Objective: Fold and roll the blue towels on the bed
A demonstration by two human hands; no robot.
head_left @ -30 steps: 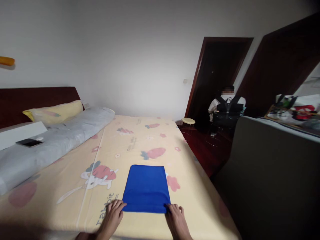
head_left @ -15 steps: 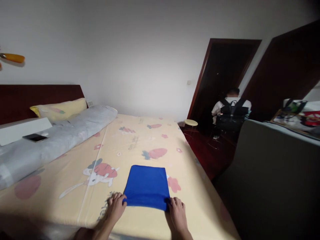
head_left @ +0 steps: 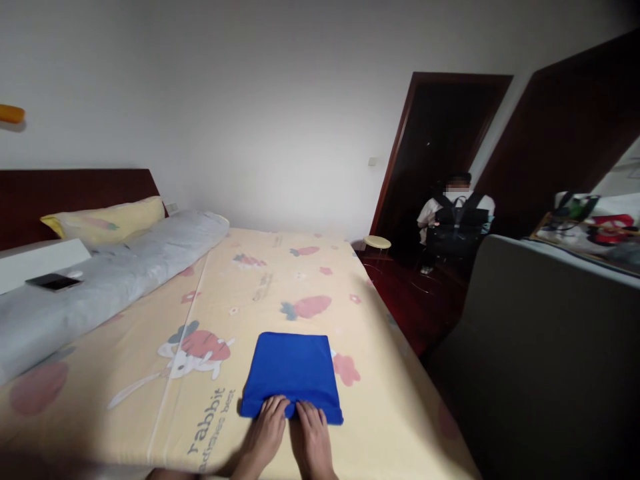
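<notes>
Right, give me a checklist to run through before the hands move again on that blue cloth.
1. Left hand on the near edge of the blue cloth: ok, just left of the middle.
2. Right hand on the same edge: ok, close beside the left hand.
3. Near corners held: not ok, both stick out beyond the hands.
4. Grip under the fingers: cannot tell, the undersides are hidden.
5. Far part of the cloth flat on the patterned bed sheet: ok, it looks smooth.
6. Dark flat device clear of the cloth: ok, it lies apart on the grey bundle.
</notes>
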